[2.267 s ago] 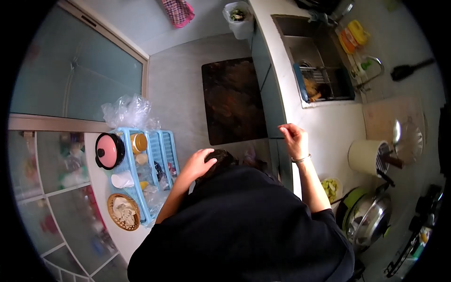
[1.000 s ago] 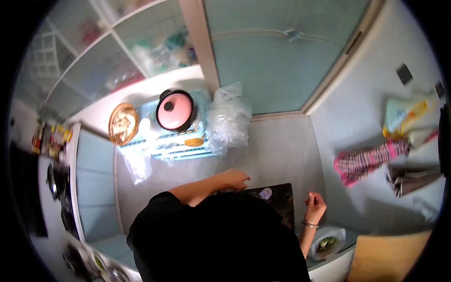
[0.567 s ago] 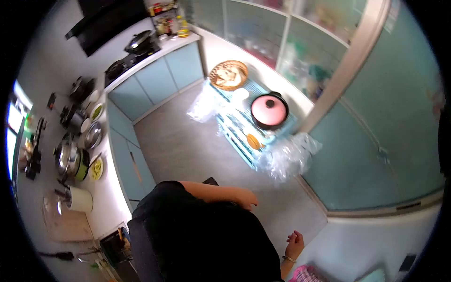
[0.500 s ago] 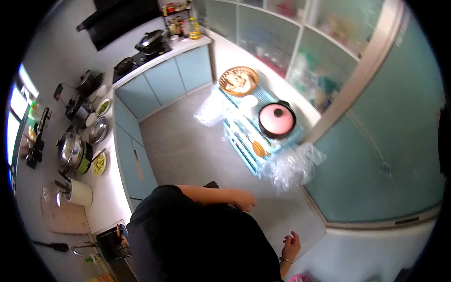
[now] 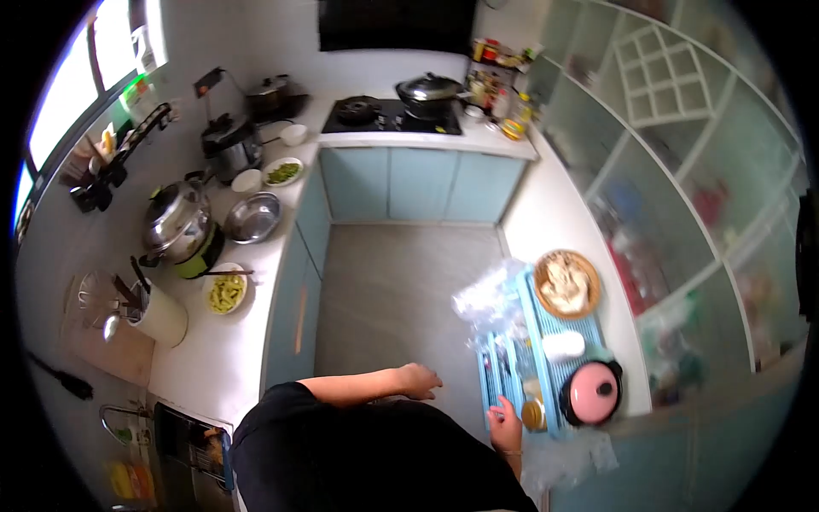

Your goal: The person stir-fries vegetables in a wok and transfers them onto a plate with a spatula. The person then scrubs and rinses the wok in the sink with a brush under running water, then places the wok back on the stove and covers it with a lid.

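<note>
My left hand (image 5: 418, 381) is in front of my body over the grey floor, fingers loosely spread and nothing visible in them. To its right, my right hand (image 5: 505, 425), with a bracelet at the wrist, is empty with its fingers apart. It appears in front of the blue rack (image 5: 546, 375), near a yellow-lidded jar (image 5: 533, 416); whether it touches the rack cannot be told. On the rack are a pink-lidded pot (image 5: 590, 392), a white roll-like item (image 5: 563, 346) and a wicker basket (image 5: 566, 285) with pale contents.
Along the left, a white counter (image 5: 209, 358) bears a steel bowl (image 5: 253, 218), a plate of cut green food (image 5: 226, 292) and a steamer (image 5: 177, 224). A stove (image 5: 388, 119) with a lidded wok (image 5: 429, 92) is at the back. Clear plastic bags (image 5: 490, 299) hang by the rack.
The view has turned rightward through the kitchen, from the sliding door to the stove and counter. The rack now appears at lower right, closer to my right hand. Both hands remain empty.
</note>
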Tool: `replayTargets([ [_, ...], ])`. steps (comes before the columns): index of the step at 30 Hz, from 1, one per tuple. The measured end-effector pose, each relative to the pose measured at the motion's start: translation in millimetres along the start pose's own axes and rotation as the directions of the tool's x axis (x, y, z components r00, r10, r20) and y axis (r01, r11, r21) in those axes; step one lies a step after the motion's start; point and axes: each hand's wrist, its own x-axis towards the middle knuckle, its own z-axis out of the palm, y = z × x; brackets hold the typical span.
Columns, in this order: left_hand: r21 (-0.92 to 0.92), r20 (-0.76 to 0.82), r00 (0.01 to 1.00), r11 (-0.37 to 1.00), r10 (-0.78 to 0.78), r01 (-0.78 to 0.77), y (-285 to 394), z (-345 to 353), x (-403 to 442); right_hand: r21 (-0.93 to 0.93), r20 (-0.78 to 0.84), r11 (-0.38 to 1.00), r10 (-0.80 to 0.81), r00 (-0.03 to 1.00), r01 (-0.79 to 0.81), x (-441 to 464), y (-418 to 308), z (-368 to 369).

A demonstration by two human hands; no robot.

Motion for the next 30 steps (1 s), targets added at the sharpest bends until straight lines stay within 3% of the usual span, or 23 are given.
replayTargets([
  [2,-0.045,-0.143,0.979,0.989,-0.143,0.138,-40,-33,-23,0.020,0.141,0.996,-0.093,0.986,0.091,54,-48,25],
  [6,-0.123,-0.356,0.911,0.977,-0.209,0.176,-125,-41,-37,0.109,0.293,0.973,-0.227,0.929,0.203,132,-100,72],
  [8,-0.160,-0.356,0.890,0.957,-0.284,0.241,-146,-41,-42,0.136,0.368,0.977,-0.206,0.907,0.166,164,-102,94],
  [10,-0.209,-0.359,0.861,0.930,-0.360,0.301,-158,-37,-43,0.092,0.376,0.950,-0.311,0.873,0.299,187,-117,107],
  [12,-0.354,-0.280,0.894,0.903,-0.351,0.243,-171,-30,-37,0.098,0.438,0.953,-0.301,0.847,0.288,216,-128,116],
  [14,-0.369,-0.259,0.910,0.904,-0.323,0.216,-183,-23,-29,0.025,0.399,0.884,-0.437,0.807,0.466,249,-127,127],
  [16,-0.334,-0.241,0.919,0.916,-0.312,0.223,-207,-30,-17,0.061,0.437,0.892,-0.428,0.791,0.449,290,-129,136],
  [18,-0.266,-0.189,0.947,0.942,-0.261,0.206,-218,-33,-5,0.026,0.329,0.854,-0.499,0.802,0.520,332,-144,137],
  [19,-0.352,-0.216,0.933,0.914,-0.288,0.201,-232,-43,0,0.041,0.300,0.826,-0.547,0.781,0.563,358,-146,139],
  [22,-0.330,-0.198,0.913,0.901,-0.358,0.282,-241,-118,1,0.045,0.193,0.808,-0.584,0.789,0.587,432,-158,141],
  [24,-0.398,-0.352,0.865,0.894,-0.359,0.209,-247,-166,-2,-0.007,0.153,0.797,-0.596,0.788,0.604,486,-169,139],
  [28,-0.463,-0.440,0.754,0.842,-0.488,0.275,-291,-171,16,-0.037,0.024,0.760,-0.649,0.761,0.649,598,-190,135],
  [30,-0.517,-0.473,0.736,0.829,-0.484,0.213,-315,-169,23,-0.124,-0.068,0.721,-0.691,0.719,0.681,648,-215,125],
])
